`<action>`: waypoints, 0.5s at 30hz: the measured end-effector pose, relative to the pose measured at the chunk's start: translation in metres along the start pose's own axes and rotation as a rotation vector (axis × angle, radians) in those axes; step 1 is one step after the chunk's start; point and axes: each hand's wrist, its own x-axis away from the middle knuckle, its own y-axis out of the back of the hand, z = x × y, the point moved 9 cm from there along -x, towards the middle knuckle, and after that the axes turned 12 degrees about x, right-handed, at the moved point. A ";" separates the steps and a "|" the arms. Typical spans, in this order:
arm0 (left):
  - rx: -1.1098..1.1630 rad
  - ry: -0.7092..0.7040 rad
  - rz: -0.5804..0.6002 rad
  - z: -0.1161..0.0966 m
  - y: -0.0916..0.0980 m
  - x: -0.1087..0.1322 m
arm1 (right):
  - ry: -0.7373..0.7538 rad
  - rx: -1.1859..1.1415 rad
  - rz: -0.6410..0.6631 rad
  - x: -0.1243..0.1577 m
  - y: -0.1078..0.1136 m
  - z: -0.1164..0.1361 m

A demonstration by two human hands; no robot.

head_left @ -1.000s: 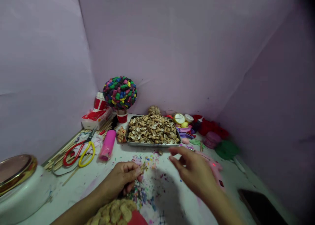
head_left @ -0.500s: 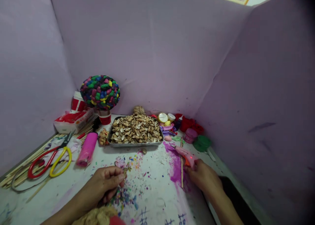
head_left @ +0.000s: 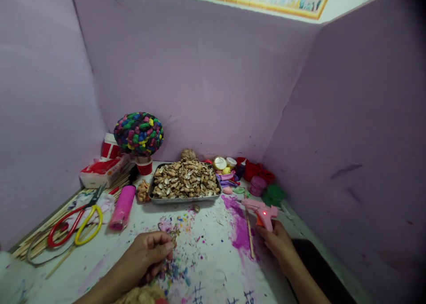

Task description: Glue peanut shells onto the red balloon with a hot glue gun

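My right hand (head_left: 274,239) is wrapped round the handle of a pink glue gun (head_left: 258,206), its red light lit and its nozzle pointing left. Under the gun lies a thin wooden stick (head_left: 249,235) on a purple stain. In my left hand (head_left: 149,253), thumb and fingers pinch a small brownish bit of peanut shell (head_left: 173,239), mostly hidden. Below that hand, a brown crumpled-looking object (head_left: 140,296) with a little red beside it shows at the bottom edge. A metal tray (head_left: 186,199) heaped with peanut shells (head_left: 186,179) stands farther back.
At left lie scissors (head_left: 88,211), a pink roll (head_left: 122,208), bamboo sticks (head_left: 36,239) and a tissue pack (head_left: 103,171). A colourful ball tree (head_left: 139,134) stands behind. Jars (head_left: 257,186) and a green lid (head_left: 273,195) sit at back right. Purple panels (head_left: 199,82) enclose the table.
My right hand has lifted the glue gun and turned it more upright. The left hand keeps its pinch. The view has tilted up a little, showing more of the framed picture.
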 end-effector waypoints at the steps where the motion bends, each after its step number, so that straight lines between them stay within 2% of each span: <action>1: 0.011 -0.004 -0.004 0.001 0.000 -0.001 | 0.002 -0.062 -0.007 0.005 0.000 0.002; 4: 0.076 -0.001 0.004 0.003 -0.001 -0.003 | 0.050 -0.261 0.011 0.026 -0.002 0.016; 6: 0.139 0.018 0.031 0.004 -0.005 -0.004 | 0.108 -0.389 0.080 0.045 -0.015 0.032; 8: 0.212 0.047 0.048 0.006 -0.009 -0.004 | 0.148 -0.474 0.185 0.065 -0.038 0.048; 11: 0.315 0.068 0.059 0.005 -0.014 -0.003 | 0.194 -0.546 0.328 0.094 -0.086 0.073; 15: 0.389 0.080 0.078 0.005 -0.020 -0.002 | 0.275 -0.622 0.465 0.120 -0.140 0.101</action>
